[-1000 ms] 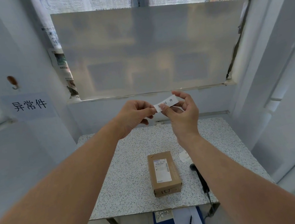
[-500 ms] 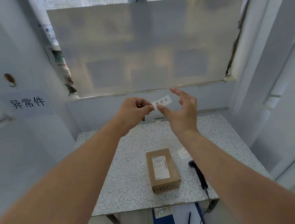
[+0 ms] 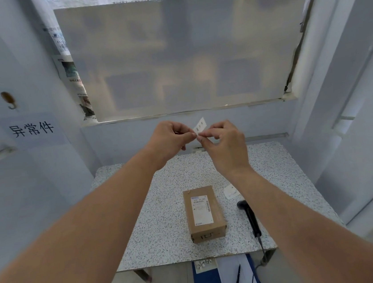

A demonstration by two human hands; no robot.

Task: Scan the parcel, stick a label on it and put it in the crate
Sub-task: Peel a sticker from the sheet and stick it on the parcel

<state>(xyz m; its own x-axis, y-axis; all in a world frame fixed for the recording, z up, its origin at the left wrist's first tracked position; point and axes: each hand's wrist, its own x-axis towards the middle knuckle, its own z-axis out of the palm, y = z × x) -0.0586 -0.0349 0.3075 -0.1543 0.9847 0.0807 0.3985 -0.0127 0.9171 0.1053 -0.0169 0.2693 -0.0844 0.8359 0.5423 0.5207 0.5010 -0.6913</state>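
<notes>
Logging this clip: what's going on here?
A person holds a small white label up in front of them, pinched between the left hand and right hand. The parcel sits on the table, with the scanner lying to its right. The label is not yet on the parcel; no crate is clearly visible.

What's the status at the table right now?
Left hand and right hand pinch small white paper label, raised. Brown cardboard parcel on speckled table, untouched. Nothing in the way.
</notes>
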